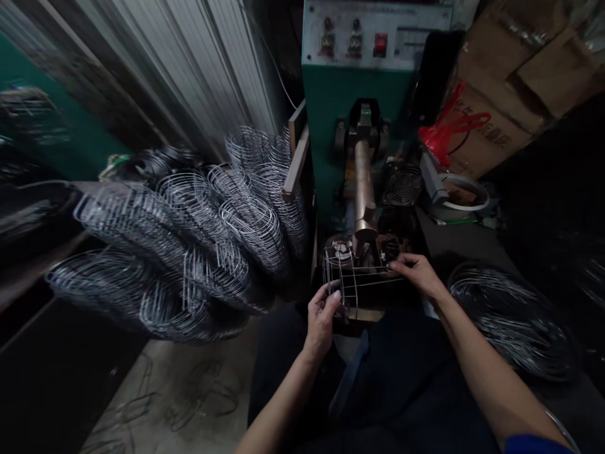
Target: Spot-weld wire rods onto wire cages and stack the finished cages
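Note:
A small wire frame of thin metal rods sits in front of me, just under the copper-coloured arm of a green machine. My left hand is closed on the frame's near left side, thumb on top. With thumb and fingers pinched, my right hand holds the right end of long straight rods that reach across to the frame. Whether those rods are joined to the frame is too dark to tell. The lower part of the machine, below the arm's tip, is partly hidden by the wires.
Stacks of bent wire loops stand at left. The machine's control panel faces me. At right are a coil of wire rings, a round grey container, a red plastic bag and cardboard boxes. Loose wires lie on the floor.

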`<act>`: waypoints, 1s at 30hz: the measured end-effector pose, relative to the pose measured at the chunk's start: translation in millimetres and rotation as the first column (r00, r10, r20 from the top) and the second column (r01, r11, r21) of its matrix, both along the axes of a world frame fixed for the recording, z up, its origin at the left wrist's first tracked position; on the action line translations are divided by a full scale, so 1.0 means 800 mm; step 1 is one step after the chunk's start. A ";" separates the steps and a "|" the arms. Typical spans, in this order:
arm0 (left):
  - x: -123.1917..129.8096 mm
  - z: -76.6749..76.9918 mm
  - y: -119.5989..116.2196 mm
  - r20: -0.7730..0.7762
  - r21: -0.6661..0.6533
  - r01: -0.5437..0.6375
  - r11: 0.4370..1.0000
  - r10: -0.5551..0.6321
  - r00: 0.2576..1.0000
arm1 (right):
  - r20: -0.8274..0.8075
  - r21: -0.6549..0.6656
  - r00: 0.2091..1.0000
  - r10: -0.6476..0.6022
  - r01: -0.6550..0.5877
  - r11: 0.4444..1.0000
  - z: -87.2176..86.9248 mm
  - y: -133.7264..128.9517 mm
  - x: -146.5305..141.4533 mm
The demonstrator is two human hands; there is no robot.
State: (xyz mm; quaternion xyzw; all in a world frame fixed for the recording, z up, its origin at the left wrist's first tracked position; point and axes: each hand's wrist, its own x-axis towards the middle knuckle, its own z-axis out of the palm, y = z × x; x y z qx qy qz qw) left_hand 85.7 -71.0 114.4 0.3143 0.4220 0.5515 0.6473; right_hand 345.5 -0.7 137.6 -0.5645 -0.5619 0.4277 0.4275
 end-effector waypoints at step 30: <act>0.027 -0.012 0.034 0.070 -0.039 -0.019 0.999 0.022 0.997 | 0.072 0.024 0.997 -0.028 0.026 0.999 0.005 0.039 0.011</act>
